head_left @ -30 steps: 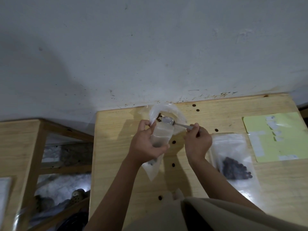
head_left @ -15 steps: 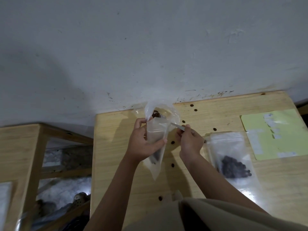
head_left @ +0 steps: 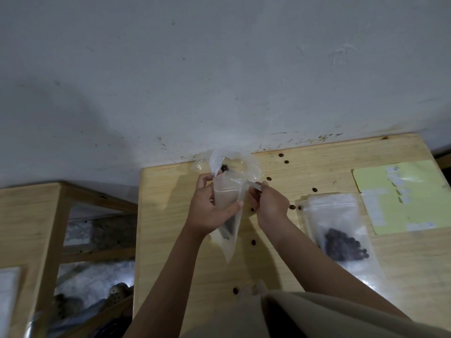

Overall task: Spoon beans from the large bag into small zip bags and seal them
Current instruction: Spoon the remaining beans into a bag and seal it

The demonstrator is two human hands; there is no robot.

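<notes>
Both hands grip: left holds small zip bag upright, mouth up; right pinches spoon

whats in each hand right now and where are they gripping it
Left hand grips the small zip bag around its upper middle. Right hand pinches the spoon by its handle end.
</notes>
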